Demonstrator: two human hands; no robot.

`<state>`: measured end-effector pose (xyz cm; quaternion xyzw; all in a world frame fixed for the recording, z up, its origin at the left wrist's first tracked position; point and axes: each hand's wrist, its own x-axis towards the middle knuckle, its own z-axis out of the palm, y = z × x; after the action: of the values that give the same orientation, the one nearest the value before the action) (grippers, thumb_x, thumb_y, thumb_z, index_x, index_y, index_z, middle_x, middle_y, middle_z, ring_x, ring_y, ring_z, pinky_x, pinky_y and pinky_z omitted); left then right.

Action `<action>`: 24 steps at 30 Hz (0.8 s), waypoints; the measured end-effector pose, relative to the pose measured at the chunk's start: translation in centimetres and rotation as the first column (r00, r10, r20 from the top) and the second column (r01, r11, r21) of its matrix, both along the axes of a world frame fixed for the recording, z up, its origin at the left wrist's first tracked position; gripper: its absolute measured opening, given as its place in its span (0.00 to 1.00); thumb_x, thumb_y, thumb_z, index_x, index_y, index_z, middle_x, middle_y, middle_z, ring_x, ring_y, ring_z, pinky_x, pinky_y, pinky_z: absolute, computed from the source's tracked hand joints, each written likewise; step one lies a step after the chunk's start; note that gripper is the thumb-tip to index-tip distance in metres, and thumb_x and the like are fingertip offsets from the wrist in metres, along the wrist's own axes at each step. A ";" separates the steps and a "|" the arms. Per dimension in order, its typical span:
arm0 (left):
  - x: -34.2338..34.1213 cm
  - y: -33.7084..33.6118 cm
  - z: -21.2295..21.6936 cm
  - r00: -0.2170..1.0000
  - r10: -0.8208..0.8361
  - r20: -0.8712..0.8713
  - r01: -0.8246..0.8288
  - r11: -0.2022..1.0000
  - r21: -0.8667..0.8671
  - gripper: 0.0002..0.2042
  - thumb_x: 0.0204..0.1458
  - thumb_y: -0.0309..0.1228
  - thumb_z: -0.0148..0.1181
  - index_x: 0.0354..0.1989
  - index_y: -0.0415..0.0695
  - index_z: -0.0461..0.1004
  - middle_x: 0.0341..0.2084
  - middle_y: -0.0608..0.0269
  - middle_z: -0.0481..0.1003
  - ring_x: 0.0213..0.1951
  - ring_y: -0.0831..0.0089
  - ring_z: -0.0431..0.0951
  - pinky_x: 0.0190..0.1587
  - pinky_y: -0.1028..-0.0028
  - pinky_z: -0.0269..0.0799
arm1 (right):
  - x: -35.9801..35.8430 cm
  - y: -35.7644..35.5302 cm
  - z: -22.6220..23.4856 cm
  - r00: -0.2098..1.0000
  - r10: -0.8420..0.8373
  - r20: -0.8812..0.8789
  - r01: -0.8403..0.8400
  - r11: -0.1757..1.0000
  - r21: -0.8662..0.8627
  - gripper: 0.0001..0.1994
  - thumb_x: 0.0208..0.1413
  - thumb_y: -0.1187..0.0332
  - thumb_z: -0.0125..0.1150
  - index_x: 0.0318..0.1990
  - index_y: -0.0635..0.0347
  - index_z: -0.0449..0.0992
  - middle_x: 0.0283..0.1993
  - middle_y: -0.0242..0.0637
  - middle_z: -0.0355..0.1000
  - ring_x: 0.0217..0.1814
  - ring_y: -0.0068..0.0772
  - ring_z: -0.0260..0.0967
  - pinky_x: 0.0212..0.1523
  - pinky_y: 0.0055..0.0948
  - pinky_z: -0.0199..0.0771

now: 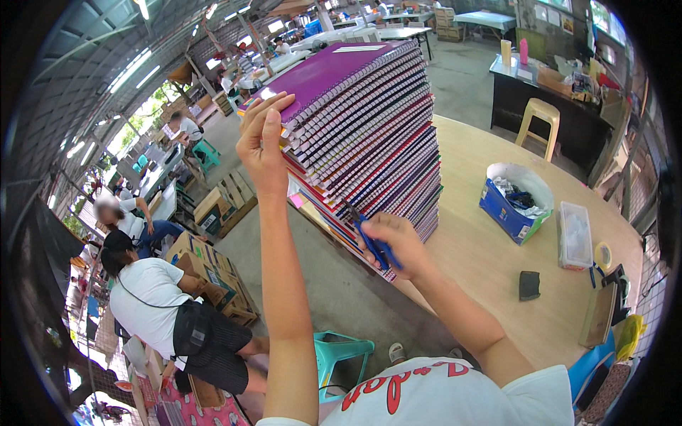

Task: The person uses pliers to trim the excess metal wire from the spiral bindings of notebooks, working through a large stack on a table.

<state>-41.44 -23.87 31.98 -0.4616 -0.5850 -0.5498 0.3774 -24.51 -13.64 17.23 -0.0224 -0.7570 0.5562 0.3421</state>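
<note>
A tall stack of spiral-bound notebooks (369, 142) stands on the table's left part, wire spines turned toward me. On top lies a purple notebook (334, 67). My left hand (264, 138) rests on that notebook's near left corner, fingers stretched over the cover and thumb raised beside the edge. Lower down, my right hand (394, 241) is closed around blue-handled pliers (380, 248). Their dark jaws point up and left, at the spine ends in the lower part of the stack. Whether the jaws touch a wire is too small to tell.
On the light wooden table (469, 284) are a blue-and-white box (508, 220) of dark and silvery bits, a clear plastic container (575, 234), a tape roll (602, 254) and a dark block (528, 285). A teal stool (344, 348) stands below; a person (153, 298) bends over cartons at left.
</note>
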 end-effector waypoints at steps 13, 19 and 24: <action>0.2 -0.2 0.1 0.999 -0.005 0.032 0.004 1.000 0.007 0.16 0.61 0.39 0.51 0.40 0.43 0.83 0.41 0.59 0.80 0.54 0.65 0.70 0.65 0.62 0.53 | 0.9 -1.6 -0.8 0.970 -0.175 -0.171 0.215 0.943 0.254 0.21 0.45 0.62 0.72 0.41 0.68 0.72 0.35 0.45 0.70 0.34 0.38 0.71 0.34 0.32 0.72; 0.1 -0.2 0.2 1.000 -0.003 0.015 0.003 1.000 0.003 0.16 0.61 0.39 0.51 0.40 0.43 0.83 0.41 0.59 0.80 0.53 0.66 0.71 0.65 0.62 0.53 | -0.2 0.5 -1.7 0.915 0.401 0.036 -0.341 0.818 -0.463 0.17 0.49 0.62 0.68 0.36 0.68 0.71 0.31 0.42 0.72 0.33 0.41 0.73 0.33 0.38 0.73; 0.1 -0.2 0.0 0.999 -0.021 0.027 0.020 1.000 0.018 0.16 0.61 0.38 0.51 0.40 0.43 0.83 0.41 0.58 0.80 0.52 0.66 0.71 0.65 0.62 0.53 | 0.8 -1.1 -1.5 0.989 0.145 0.022 -0.139 0.974 -0.177 0.21 0.49 0.58 0.69 0.38 0.69 0.72 0.31 0.42 0.72 0.34 0.37 0.73 0.34 0.37 0.72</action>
<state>-41.33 -24.04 32.00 -0.4566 -0.5805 -0.5651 0.3676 -23.69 -14.79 15.75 -0.0079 -0.7108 0.6432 0.2848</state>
